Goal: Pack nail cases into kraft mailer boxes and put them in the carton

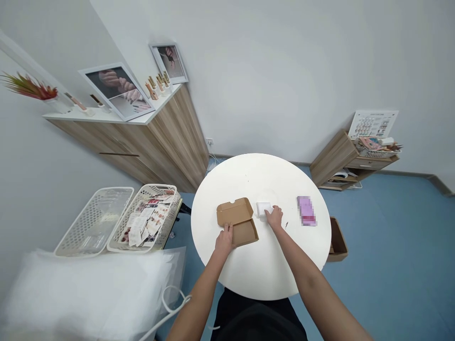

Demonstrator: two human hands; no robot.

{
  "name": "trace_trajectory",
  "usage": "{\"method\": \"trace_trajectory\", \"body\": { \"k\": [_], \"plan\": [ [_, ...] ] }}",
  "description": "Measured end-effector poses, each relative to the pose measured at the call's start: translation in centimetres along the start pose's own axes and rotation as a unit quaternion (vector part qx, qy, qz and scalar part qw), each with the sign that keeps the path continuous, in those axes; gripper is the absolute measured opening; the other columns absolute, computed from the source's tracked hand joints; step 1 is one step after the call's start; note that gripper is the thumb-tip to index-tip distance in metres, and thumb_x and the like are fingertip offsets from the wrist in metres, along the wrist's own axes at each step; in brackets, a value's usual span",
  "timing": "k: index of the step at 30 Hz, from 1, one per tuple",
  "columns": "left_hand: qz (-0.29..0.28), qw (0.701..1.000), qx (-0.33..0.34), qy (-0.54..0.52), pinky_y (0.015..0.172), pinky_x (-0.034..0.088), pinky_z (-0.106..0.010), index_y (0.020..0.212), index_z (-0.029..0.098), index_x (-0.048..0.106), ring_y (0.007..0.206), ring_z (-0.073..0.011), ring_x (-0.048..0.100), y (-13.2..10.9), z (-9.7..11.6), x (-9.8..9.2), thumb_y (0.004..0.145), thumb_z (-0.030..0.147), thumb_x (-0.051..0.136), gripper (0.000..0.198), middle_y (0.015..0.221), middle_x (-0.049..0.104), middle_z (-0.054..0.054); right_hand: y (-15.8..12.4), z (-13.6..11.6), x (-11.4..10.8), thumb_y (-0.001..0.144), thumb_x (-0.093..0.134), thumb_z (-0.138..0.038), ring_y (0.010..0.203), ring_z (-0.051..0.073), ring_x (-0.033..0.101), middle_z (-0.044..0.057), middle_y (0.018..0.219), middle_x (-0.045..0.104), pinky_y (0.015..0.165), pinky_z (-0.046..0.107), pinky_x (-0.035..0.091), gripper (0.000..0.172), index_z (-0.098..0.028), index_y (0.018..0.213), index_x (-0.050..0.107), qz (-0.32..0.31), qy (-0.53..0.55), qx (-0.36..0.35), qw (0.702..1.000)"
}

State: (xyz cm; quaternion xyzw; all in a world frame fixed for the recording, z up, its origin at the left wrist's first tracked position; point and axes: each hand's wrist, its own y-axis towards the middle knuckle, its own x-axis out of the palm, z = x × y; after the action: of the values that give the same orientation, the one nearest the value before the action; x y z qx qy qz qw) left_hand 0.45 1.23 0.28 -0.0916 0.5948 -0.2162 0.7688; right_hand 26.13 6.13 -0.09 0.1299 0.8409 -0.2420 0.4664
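the open cardboard box (237, 221) lay mid-tabletop (263, 270), lid folded back, with the left hand (224, 239) at its near left corner, fingers closed on the tray's edge. just right of the box sat a small white packet (263, 207) — the right hand (274, 217) rested on its right end, fingers together, though a grip could not be told. left of the tabletop, a white basket (149, 218) held cards and sachets — a second basket (94, 220) stood beside it.
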Motion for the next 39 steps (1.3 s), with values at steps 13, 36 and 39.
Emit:
{"method": "trace_trajectory", "body": {
  "k": [13, 36, 39],
  "plan": [
    [0.014, 0.999, -0.027, -0.021, 0.088, 0.050, -0.039, 0.145, 0.024, 0.032, 0.111, -0.0324, 0.058, 0.2, 0.3, -0.1, 0.061, 0.020, 0.077, 0.096, 0.152, 0.031, -0.016, 0.6, -2.4, 0.1, 0.083, 0.051, -0.032, 0.095, 0.026, 0.065, 0.011, 0.106, 0.066, 0.075, 0.035, 0.051, 0.035, -0.020, 0.115, 0.044, -0.077, 0.072, 0.007, 0.994],
    [-0.001, 0.995, 0.069, -0.068, 0.097, 0.043, -0.037, 0.150, 0.020, 0.022, 0.125, -0.0340, 0.050, 0.7, 2.6, 0.6, 0.059, 0.025, 0.078, 0.106, 0.157, 0.027, -0.016, -8.1, -3.7, 3.4, 0.077, 0.069, -0.027, 0.109, 0.025, 0.064, 0.013, 0.115, 0.067, 0.087, 0.032, 0.049, 0.052, -0.017, 0.124, 0.049, -0.191, -0.049, -0.038, 0.980],
    [-0.008, 0.995, 0.077, -0.058, 0.096, 0.044, -0.036, 0.149, 0.021, 0.024, 0.124, -0.0336, 0.050, 0.7, 2.7, 0.5, 0.060, 0.024, 0.077, 0.104, 0.158, 0.026, -0.014, -8.2, -4.1, 3.3, 0.074, 0.073, -0.028, 0.109, 0.029, 0.063, 0.015, 0.113, 0.066, 0.085, 0.036, 0.050, 0.053, -0.016, 0.121, 0.052, -0.193, -0.092, -0.037, 0.976]
  ]
}}
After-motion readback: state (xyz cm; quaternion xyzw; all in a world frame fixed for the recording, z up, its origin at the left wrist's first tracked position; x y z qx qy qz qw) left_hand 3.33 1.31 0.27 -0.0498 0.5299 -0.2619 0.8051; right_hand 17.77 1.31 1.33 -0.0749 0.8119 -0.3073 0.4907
